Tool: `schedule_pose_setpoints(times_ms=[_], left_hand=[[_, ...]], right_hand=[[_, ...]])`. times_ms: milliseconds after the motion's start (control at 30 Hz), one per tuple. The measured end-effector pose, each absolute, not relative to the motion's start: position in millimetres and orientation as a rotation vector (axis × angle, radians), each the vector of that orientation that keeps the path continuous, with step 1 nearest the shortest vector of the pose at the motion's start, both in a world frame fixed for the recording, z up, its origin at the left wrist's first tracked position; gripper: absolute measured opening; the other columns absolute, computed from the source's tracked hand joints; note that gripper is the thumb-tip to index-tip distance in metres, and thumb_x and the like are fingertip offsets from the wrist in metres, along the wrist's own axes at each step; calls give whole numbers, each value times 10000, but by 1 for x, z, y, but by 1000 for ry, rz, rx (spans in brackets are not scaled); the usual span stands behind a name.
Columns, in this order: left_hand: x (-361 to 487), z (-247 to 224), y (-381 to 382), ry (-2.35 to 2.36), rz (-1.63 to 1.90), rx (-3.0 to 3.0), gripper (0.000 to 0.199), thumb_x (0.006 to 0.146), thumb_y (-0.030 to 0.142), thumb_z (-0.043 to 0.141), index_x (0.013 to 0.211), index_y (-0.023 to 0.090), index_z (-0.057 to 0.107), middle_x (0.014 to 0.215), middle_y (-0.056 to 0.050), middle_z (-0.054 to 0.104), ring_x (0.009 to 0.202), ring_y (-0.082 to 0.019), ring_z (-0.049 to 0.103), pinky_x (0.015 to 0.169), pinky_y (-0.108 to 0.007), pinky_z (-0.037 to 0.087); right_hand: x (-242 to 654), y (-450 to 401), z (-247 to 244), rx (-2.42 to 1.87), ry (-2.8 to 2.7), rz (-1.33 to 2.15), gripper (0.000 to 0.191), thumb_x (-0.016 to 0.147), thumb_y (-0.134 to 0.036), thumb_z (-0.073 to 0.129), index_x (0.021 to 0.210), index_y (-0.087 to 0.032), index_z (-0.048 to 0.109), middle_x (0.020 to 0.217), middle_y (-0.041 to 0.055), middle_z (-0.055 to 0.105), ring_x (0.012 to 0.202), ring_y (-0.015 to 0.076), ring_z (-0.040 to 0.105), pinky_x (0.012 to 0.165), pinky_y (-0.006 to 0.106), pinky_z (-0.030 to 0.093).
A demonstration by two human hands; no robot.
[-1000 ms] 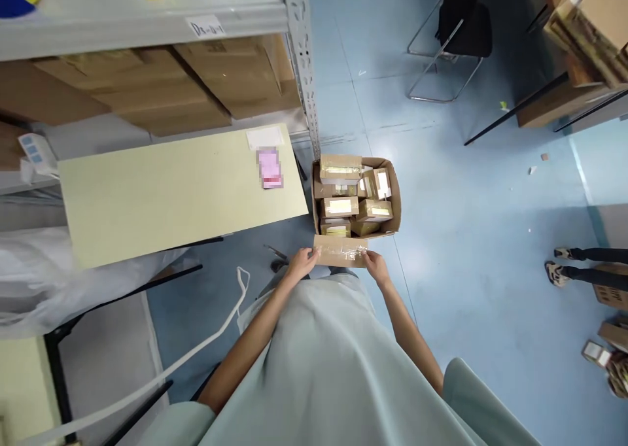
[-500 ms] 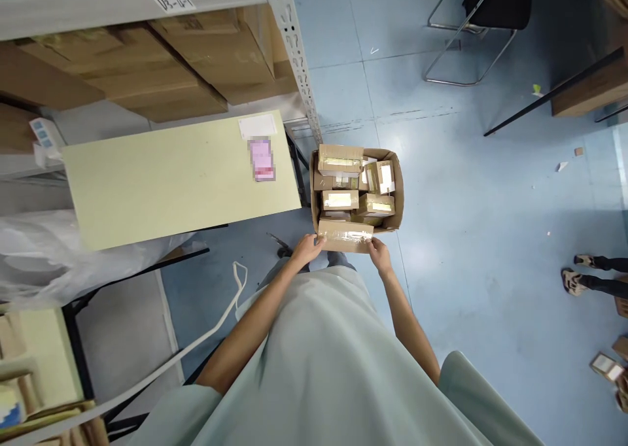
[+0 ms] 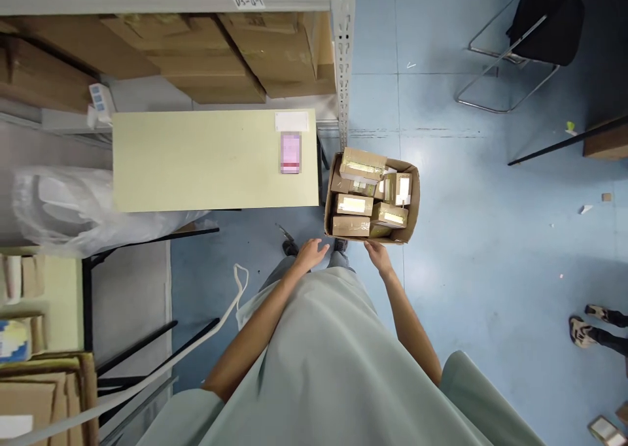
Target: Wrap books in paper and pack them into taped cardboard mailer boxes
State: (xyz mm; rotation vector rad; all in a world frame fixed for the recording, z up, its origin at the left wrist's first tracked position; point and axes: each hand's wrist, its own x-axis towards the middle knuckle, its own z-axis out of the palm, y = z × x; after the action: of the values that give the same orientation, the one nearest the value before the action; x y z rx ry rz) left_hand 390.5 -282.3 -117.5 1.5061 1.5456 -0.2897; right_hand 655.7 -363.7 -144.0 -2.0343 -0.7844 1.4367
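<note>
An open carton (image 3: 416,204) filled with several small taped brown boxes stands in front of me. One taped box (image 3: 351,226) lies inside at its near left corner, and a larger one (image 3: 363,163) rests on top at the far left. My left hand (image 3: 312,255) is just short of the carton's near left corner, its fingers apart and holding nothing. By the near edge, my right hand (image 3: 377,255) has its fingertips at the carton's rim, with nothing seen in it.
A pale yellow table (image 3: 196,165) with a pink item (image 3: 291,153) is at the left, below a metal shelf (image 3: 343,60) of large boxes. A black chair (image 3: 544,24) stands at the far right. A person's shoes (image 3: 581,331) show at the right edge.
Both hands have let go of the taped box, which now lies in the carton's near left corner. My left hand has opened. The view has turned and shifted slightly.
</note>
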Motion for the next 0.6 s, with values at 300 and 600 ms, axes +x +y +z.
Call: schedule_pose_setpoints(times_ms=[300, 600], left_hand=[[350, -107, -288, 1555, -53, 1386, 368, 1022, 418, 661, 1271, 173, 773, 1450, -187, 762, 1403, -342, 694, 1198, -396, 507], [238, -76, -298, 1575, 346, 1255, 245, 981, 263, 669, 1174, 219, 815, 1357, -118, 817, 1333, -294, 746, 1196, -385, 538]], right_hand=[[603, -332, -116, -1870, -954, 1577, 504, 877, -711, 689, 927, -223, 804, 1049, 127, 863, 1118, 351, 793, 1066, 498, 607], [479, -293, -71, -1720, -1329, 1629, 733, 821, -921, 649, 983, -220, 790, 1049, 136, 851, 1026, 319, 799, 1000, 479, 637]])
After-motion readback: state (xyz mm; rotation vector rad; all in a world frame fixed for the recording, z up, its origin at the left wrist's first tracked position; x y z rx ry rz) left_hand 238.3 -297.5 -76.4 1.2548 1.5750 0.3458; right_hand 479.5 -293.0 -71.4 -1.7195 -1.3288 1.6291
